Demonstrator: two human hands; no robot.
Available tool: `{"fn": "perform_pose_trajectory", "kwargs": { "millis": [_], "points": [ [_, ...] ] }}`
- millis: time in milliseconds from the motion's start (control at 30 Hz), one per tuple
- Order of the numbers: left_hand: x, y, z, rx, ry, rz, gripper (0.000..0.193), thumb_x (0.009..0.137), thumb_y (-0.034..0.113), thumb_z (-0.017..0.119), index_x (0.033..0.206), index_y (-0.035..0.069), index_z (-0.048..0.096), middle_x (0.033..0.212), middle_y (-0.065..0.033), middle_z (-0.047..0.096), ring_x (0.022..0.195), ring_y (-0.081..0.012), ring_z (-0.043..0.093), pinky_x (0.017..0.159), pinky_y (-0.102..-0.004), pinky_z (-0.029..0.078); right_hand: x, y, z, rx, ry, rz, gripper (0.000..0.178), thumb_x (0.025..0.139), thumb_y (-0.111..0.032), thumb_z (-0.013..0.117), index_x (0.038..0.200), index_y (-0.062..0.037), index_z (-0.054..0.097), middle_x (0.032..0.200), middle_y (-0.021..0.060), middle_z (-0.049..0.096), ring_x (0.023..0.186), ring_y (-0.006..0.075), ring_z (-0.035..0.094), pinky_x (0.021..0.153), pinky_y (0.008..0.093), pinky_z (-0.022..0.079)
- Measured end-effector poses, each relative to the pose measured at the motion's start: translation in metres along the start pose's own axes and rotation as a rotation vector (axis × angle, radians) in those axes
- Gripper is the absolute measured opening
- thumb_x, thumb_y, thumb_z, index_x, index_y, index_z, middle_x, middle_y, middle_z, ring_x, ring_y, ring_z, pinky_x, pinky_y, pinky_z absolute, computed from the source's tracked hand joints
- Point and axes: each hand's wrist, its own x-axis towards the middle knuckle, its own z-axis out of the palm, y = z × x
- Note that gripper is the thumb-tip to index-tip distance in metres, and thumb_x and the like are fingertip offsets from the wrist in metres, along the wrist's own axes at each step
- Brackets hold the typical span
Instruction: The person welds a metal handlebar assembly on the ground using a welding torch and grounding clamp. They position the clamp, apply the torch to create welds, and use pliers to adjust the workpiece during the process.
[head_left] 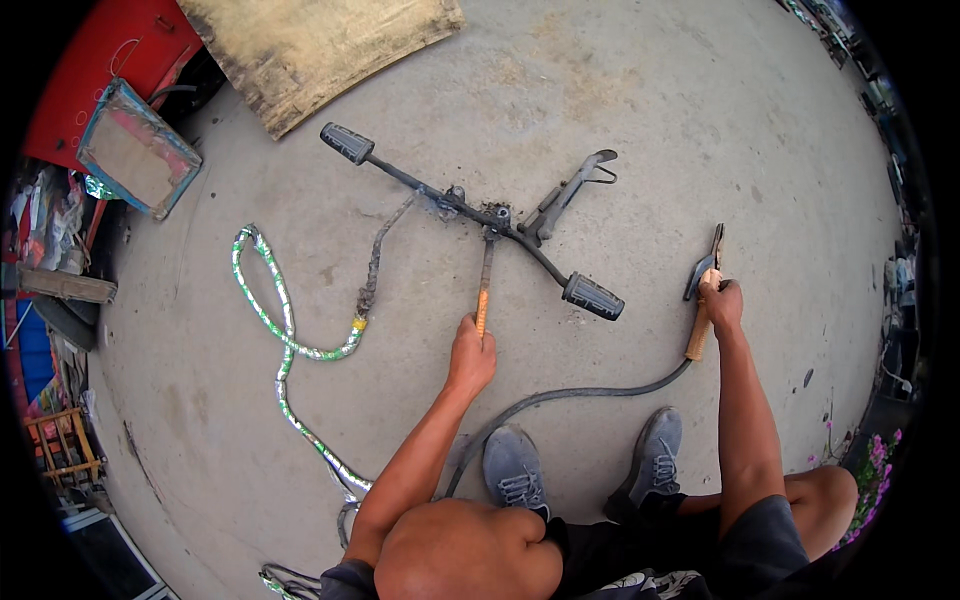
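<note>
A dark metal footrest bar [420, 187] with ribbed rubber pegs lies on the concrete, a side stand [568, 198] jutting from its bracket. My left hand [472, 355] is closed round the orange grip of a hammer [487, 265]. The hammer's far end reaches the bar's bracket, where its head blends with the dark metal. Off to the right, my right hand [722, 303] grips a welding electrode holder [699, 335] by its tan handle, jaws pointing away from me. No electrode can be made out in them. The holder does not touch the bar.
A black cable [560, 395] curves from the holder past my shoes [515, 470]. Left, a cable wrapped in green and silver [285, 300] loops toward a rough dark rod [375, 255] at the bar. Beyond lie a wooden board [310, 60] and a framed panel [140, 150].
</note>
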Motion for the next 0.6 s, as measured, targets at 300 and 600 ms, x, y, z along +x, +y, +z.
{"fn": "perform_pose_trajectory", "kwargs": {
  "millis": [300, 600],
  "points": [
    [0.0, -0.001, 0.001, 0.01, 0.008, -0.003, 0.04, 0.093, 0.014, 0.047, 0.125, -0.009, 0.046, 0.1, -0.0323, 0.062, 0.094, -0.0435, 0.063, 0.082, -0.0458, 0.048, -0.01, -0.013, 0.003, 0.089, -0.003, 0.149, 0.051, 0.071, -0.031, 0.083, 0.093, 0.0099, 0.06, 0.093, 0.0211, 0.067, 0.082, 0.0284, 0.067, 0.072, 0.0408, 0.052],
    [0.0, 0.001, 0.002, -0.005, -0.011, -0.025, 0.04, 0.092, 0.014, 0.047, 0.125, -0.01, 0.046, 0.099, -0.0322, 0.062, 0.093, -0.0434, 0.063, 0.082, -0.0453, 0.048, -0.031, 0.015, 0.014, -0.115, -0.112, 0.112, 0.052, 0.069, -0.029, 0.084, 0.094, 0.0099, 0.06, 0.093, 0.0238, 0.068, 0.085, 0.0336, 0.069, 0.073, 0.0414, 0.054]
  ]
}}
